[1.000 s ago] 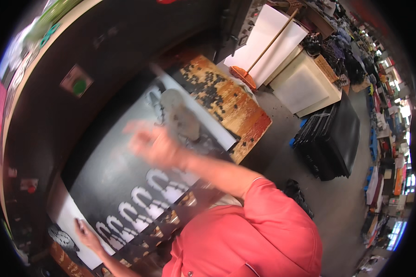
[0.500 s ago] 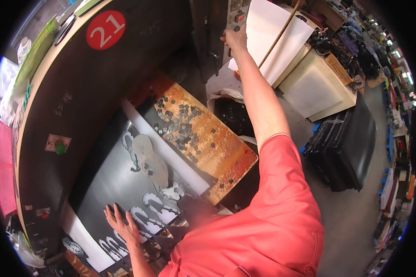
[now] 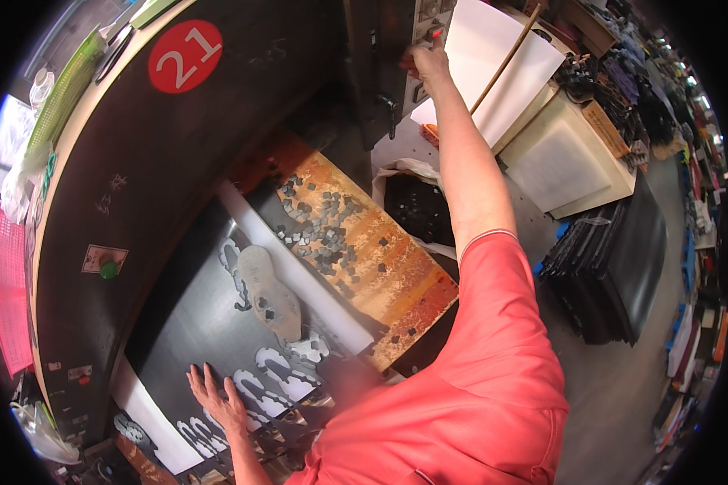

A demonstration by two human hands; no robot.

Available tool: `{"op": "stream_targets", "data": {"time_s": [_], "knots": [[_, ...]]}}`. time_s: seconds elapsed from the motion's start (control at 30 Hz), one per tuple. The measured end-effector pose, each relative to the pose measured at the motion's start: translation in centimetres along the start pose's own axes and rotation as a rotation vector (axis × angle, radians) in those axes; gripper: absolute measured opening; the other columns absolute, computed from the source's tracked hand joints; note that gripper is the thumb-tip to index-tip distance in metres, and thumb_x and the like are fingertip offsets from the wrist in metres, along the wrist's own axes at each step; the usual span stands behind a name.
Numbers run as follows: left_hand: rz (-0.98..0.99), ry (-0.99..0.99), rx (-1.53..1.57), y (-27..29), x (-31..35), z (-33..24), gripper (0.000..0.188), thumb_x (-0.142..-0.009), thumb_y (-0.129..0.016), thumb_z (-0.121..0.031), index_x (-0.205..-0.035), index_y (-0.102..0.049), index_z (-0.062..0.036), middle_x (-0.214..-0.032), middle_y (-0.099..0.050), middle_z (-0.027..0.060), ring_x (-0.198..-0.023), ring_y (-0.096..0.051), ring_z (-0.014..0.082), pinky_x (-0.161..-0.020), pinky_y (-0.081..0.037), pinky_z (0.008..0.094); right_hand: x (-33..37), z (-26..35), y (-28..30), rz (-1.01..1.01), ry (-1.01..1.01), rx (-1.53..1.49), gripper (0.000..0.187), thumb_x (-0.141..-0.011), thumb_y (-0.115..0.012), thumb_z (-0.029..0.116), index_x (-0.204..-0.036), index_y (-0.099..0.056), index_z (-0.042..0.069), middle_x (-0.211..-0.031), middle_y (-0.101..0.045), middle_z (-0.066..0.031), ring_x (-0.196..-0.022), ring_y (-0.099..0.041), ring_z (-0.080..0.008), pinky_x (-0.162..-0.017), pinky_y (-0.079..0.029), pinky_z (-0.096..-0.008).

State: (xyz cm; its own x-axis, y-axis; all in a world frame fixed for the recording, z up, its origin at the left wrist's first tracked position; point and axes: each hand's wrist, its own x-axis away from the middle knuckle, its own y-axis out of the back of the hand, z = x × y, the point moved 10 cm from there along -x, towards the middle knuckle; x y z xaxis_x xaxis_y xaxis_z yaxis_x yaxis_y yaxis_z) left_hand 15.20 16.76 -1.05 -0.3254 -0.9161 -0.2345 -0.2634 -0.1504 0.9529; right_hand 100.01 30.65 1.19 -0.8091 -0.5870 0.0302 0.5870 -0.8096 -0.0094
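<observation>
My left hand (image 3: 221, 404) rests on a large black sheet (image 3: 190, 323), its fingers spread flat. Beside it, along the sheet's near edge, rounded cut-outs (image 3: 259, 396) leave white showing through. On the sheet farther off lies a grey, sole-shaped piece (image 3: 268, 295) with small dark bits on it. A white board (image 3: 299, 271) shows along the sheet's right side. My right hand (image 3: 429, 66) reaches forward to a control panel (image 3: 420, 90) with a small red-lit part. Its fingers are bent against the panel; what they grip is hidden.
A dark machine body (image 3: 146, 162) with a red round sticker rises over the sheet. To the right, small black scraps lie on a worn orange board (image 3: 396, 299). Beyond are an open bag of black pieces (image 3: 416, 206), a leaning wooden stick (image 3: 505, 61) and stacked black sheets (image 3: 598, 267).
The view has shifted slightly, so the scene sits a little farther right and lower. My left hand stays flat on the sheet; my right hand stays at the panel with its fingers slightly changed.
</observation>
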Motion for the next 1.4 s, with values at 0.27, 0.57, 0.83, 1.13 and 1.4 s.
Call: {"op": "stream_targets", "data": {"time_s": [0.27, 0.57, 0.83, 1.13, 1.4], "knots": [[-0.012, -0.005, 0.013, 0.6, -0.9, -1.5, 0.060, -0.099, -0.068, -0.015, -0.156, -0.053, -0.0096, -0.168, -0.040, 0.0202, -0.157, -0.032, 0.0447, -0.127, -0.026, 0.0557, -2.8, -2.7, 0.2, 0.058, -0.072, -0.012, 0.045, -0.090, -0.069, 0.010, -0.133, -0.059, 0.004, -0.086, -0.073, -0.0097, -0.073, -0.074, -0.0220, -0.057, -0.052, -0.0339], [-0.065, 0.104, 0.025, 2.3, -0.6, -1.3, 0.062, -0.092, -0.078, -0.029, -0.150, -0.062, -0.0117, -0.164, -0.044, 0.0218, -0.153, -0.037, 0.0472, -0.126, -0.028, 0.0607, 13.3, -0.2, -9.7, 0.255, 0.051, -0.229, 0.058, -0.100, -0.070, 0.007, -0.152, -0.048, -0.004, -0.107, -0.071, -0.0107, -0.092, -0.071, -0.0183, -0.076, -0.055, -0.0297], [-0.186, 0.127, 0.233, 1.9, 0.2, 0.2, 0.057, -0.095, -0.076, -0.037, -0.145, -0.065, -0.0110, -0.159, -0.046, 0.0266, -0.155, -0.032, 0.0501, -0.128, -0.021, 0.0651, 47.5, 4.5, -29.5, 0.874, 0.339, 0.183, 0.029, -0.106, -0.067, 0.009, -0.134, -0.071, 0.003, -0.102, -0.069, 0.0001, -0.091, -0.065, -0.0085, -0.082, -0.053, -0.0241], [-0.534, 0.210, 0.890, 10.3, 10.4, 13.7, 0.033, -0.093, -0.076, -0.008, -0.125, -0.072, 0.0000, -0.131, -0.071, 0.0207, -0.133, -0.062, 0.0409, -0.112, -0.050, 0.0482, 70.0, -1.4, -41.4, 0.842, 1.204, 0.636, 0.032, -0.097, -0.074, 0.012, -0.127, -0.071, 0.001, -0.126, -0.068, -0.0193, -0.119, -0.065, -0.0373, -0.104, -0.052, -0.0441], [-0.637, 0.977, 0.446, 17.6, 22.5, 46.2, 0.053, -0.102, -0.072, -0.040, -0.135, -0.070, 0.0002, -0.127, -0.076, 0.0207, -0.114, -0.074, 0.0296, -0.098, -0.058, 0.0407, 67.7, -2.7, -41.2, 0.735, 1.188, 0.786, 0.028, -0.100, -0.070, 0.012, -0.125, -0.070, 0.001, -0.122, -0.067, -0.0177, -0.118, -0.064, -0.0361, -0.104, -0.051, -0.0443]]}}
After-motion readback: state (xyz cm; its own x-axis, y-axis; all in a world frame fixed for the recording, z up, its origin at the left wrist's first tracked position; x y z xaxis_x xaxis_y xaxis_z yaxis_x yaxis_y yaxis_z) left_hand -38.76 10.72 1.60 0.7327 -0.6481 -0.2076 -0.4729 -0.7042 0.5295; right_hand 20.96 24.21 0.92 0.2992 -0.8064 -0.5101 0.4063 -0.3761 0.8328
